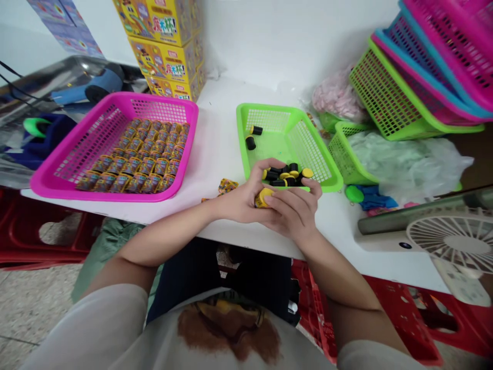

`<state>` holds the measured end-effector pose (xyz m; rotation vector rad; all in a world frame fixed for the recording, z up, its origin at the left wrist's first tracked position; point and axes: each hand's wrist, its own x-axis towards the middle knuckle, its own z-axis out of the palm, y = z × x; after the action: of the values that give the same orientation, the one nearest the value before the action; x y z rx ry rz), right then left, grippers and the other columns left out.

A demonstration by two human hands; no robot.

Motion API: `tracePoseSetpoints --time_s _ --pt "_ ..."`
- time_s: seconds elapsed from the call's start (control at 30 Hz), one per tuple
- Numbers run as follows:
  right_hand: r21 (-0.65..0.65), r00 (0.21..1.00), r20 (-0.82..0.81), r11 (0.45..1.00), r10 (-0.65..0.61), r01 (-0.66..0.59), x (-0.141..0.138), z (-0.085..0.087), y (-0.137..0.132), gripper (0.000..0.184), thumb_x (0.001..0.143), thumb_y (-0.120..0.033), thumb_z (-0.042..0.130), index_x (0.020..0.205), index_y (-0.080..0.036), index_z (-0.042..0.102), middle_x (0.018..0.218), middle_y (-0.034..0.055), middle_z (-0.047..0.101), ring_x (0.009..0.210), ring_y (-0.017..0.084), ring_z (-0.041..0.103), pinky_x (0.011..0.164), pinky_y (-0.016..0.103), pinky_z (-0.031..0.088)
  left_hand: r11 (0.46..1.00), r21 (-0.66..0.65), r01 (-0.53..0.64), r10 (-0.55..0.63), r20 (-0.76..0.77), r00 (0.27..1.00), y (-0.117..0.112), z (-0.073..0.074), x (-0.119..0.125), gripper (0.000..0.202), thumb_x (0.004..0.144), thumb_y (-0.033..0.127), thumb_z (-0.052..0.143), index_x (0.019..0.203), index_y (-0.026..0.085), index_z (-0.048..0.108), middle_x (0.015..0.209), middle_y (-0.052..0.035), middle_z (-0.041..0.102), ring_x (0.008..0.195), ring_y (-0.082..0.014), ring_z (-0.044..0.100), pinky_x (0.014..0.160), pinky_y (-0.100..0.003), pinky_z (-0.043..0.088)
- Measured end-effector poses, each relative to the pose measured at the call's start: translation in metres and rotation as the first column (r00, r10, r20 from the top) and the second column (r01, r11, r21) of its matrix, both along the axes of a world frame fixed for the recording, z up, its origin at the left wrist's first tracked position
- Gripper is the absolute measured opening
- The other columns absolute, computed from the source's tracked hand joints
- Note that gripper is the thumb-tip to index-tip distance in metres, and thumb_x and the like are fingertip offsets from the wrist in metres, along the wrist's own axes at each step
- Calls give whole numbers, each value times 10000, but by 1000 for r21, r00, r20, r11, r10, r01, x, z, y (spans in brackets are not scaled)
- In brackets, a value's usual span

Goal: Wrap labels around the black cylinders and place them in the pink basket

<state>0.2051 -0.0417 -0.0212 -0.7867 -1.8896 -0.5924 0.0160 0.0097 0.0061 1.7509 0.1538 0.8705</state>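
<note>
Over the front edge of the white table, my left hand (pixel 243 199) is closed round a small yellow-capped canister (pixel 265 198) with a printed wrap. My right hand (pixel 295 209) meets it from the other side, its fingers bent against the same canister. Just beyond both hands, the green basket (pixel 335 181) holds several black canisters (pixel 257 130) with yellow caps, most of them heaped at its near end. Printed yellow labels (pixel 228 185) lie beside my left wrist. On the left, the pink basket (pixel 194 133) contains rows of wrapped canisters (pixel 147 165).
Yellow printed boxes (pixel 169 56) are stacked behind the pink basket. A blue tape dispenser (pixel 46 139) stands at far left. Nested coloured baskets (pixel 389 92) lean at the right, above a basket of plastic bags (pixel 393 159). A small fan (pixel 458 239) lies at the right edge.
</note>
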Motion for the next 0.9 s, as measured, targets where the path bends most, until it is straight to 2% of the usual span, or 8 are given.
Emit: tracePoseSetpoints --time_s 0.1,0.17,0.27,0.37,0.47,0.57,0.7,0.9 --pt "89 998 -24 995 51 -49 -5 3 6 470 901 -440 833 1340 -451 666 1021 -15 735 894 212 667 1152 551 480 998 60 23 -25 23 999 5 6 -1 760 859 330 824 1403 346 293 1030 21 704 825 -139 755 725 -253 609" --pt "143 999 -18 989 36 -33 -5 5 12 481 880 -393 847 1324 -422 663 1038 -6 722 909 209 661 1078 515 527 980 153 -125 121 32 992 5 13 -4 607 867 344 827 1312 295 418 1114 -33 690 946 -155 742 775 -258 594" --pt "200 999 -25 979 -33 38 2 6 18 515 805 -427 882 1263 -409 648 1047 10 705 936 229 653 987 507 575 858 309 -410 419 39 907 -4 31 -22 343 888 397 847 1059 219 609 1071 -69 705 982 -175 700 775 -258 563" --pt "76 995 -29 993 -93 95 12 5 21 572 774 -499 875 1280 -417 621 1135 41 697 1020 285 663 987 563 557 777 356 -519 572 -54 818 -14 54 -58 300 892 436 852 968 192 695 1081 -81 754 938 -166 700 773 -257 560" --pt "-107 988 -88 987 -128 118 16 5 24 544 856 -402 788 1370 -375 612 1229 88 695 1112 336 664 1024 595 511 707 376 -599 702 -268 660 -5 79 -103 278 871 411 842 995 181 747 1094 -73 786 916 -162 709 873 -295 568" --pt "-166 972 -95 966 -214 196 12 7 26 435 914 -329 721 1342 -329 645 1215 109 711 1122 348 671 1026 589 499 634 443 -633 755 -529 387 31 95 -144 226 824 344 817 971 179 770 1026 -51 797 903 -169 699 925 -328 560" --pt "-274 960 -111 937 -257 219 7 11 27 240 980 -370 641 1194 -282 706 1144 109 736 1082 320 698 995 543 533 593 442 -673 685 -717 133 84 89 -176 126 768 263 794 855 182 750 866 -30 780 823 -169 677 909 -339 548" --pt "-381 936 -229 909 -268 167 15 24 32 244 1029 -393 545 1005 -253 744 1024 97 776 1028 278 729 960 487 579 658 425 -622 570 -820 44 118 59 -195 161 736 264 817 853 171 758 686 24 709 817 -187 667 957 -360 525"
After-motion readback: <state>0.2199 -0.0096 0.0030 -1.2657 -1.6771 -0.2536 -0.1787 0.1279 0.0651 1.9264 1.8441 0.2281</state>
